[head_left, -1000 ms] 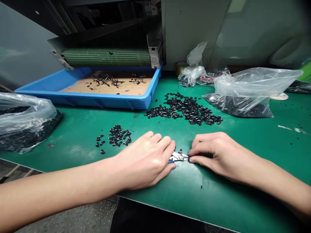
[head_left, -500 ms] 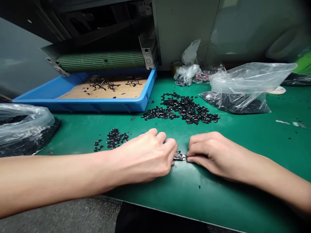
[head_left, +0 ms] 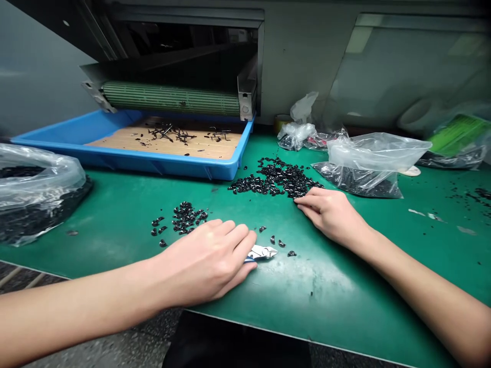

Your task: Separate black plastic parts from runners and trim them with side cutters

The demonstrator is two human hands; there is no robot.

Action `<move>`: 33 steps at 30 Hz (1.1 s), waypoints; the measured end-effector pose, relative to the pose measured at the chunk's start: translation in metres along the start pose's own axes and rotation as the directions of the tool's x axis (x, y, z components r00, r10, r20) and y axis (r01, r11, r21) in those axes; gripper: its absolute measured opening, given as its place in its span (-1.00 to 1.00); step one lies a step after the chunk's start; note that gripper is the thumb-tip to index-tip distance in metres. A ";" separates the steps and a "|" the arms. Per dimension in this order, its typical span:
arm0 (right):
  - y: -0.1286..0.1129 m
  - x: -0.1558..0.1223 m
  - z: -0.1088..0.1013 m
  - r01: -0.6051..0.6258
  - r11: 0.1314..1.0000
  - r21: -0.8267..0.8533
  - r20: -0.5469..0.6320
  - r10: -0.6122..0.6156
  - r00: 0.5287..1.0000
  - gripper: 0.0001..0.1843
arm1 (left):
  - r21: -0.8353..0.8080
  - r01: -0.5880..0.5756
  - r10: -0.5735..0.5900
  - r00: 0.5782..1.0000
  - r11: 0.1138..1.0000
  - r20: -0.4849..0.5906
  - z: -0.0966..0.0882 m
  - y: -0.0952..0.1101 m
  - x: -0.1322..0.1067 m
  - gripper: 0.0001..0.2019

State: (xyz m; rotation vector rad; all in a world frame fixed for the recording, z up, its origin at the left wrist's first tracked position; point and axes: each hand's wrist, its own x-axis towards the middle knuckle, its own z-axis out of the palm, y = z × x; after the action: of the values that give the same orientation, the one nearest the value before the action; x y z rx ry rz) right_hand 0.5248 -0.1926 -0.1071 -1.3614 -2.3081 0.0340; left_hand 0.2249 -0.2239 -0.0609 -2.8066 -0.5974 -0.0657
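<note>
My left hand is wrapped round a pair of side cutters with blue handles. Their metal jaws point right, low over the green table. Several small black curved plastic parts lie just beyond the jaws. At the front edge of a large pile of shiny black parts is my right hand, its thumb and fingers pinched together. Whatever the fingertips hold is too small to make out. Behind my left hand lies a smaller heap of black parts.
A blue tray with black sprue scraps stands at the back left under a green roller. Clear bags of black parts lie at the left and back right. The table's front edge runs below my hands.
My right hand has moved from the cutter jaws up to the large pile. My left hand, still round the cutters, has drawn slightly left. The view has shifted, showing the loose parts near the jaws.
</note>
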 end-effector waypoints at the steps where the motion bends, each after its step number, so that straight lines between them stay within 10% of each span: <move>1: 0.001 0.000 0.001 0.028 0.999 -0.020 0.015 -0.028 0.999 -0.72 | -0.004 0.008 -0.008 1.000 1.000 0.001 0.000 0.002 -0.003 -0.67; 17: -0.020 -0.018 -0.044 0.021 0.918 0.397 0.412 -0.199 0.889 -0.92 | 0.012 0.079 -0.080 0.992 0.997 0.095 0.010 0.028 0.035 -0.56; 33: -0.025 -0.021 -0.042 0.040 0.946 0.321 0.360 -0.161 0.919 -0.85 | 0.018 0.012 -0.015 0.991 1.000 0.131 0.006 0.021 0.056 -0.53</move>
State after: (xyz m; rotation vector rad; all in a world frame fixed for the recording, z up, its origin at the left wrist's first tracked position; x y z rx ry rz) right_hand 0.5292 -0.2322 -0.0713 -1.1487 -2.5461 0.6565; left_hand 0.2842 -0.2187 -0.0665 -2.8066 -0.6436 0.1217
